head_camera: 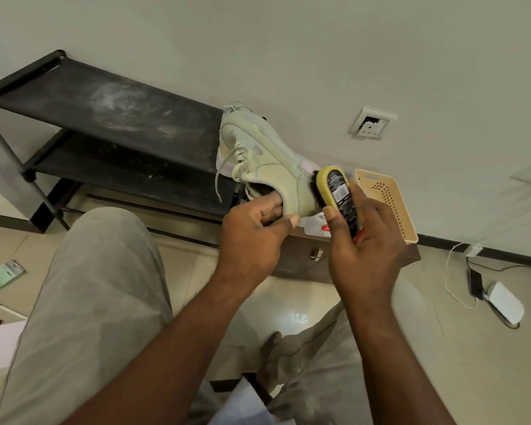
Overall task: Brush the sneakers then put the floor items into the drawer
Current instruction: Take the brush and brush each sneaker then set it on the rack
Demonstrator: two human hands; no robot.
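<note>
A pale green sneaker [258,154] is held up in front of me, toe pointing away. My left hand [252,234] grips it at the heel opening, fingers inside the collar and thumb outside. My right hand [365,240] holds a yellow shoe brush with a black label [334,188], its bristles pressed against the sneaker's heel side. Under my hands stands a low brown drawer unit [307,262] with a metal handle, its drawer closed.
A black two-tier shoe rack [105,118] stands against the wall at left. A beige perforated basket [390,204] sits on the drawer unit. On the floor lie a green packet [3,276], pens and paper at left, and a charger with white cables [503,305] at right. My knees fill the foreground.
</note>
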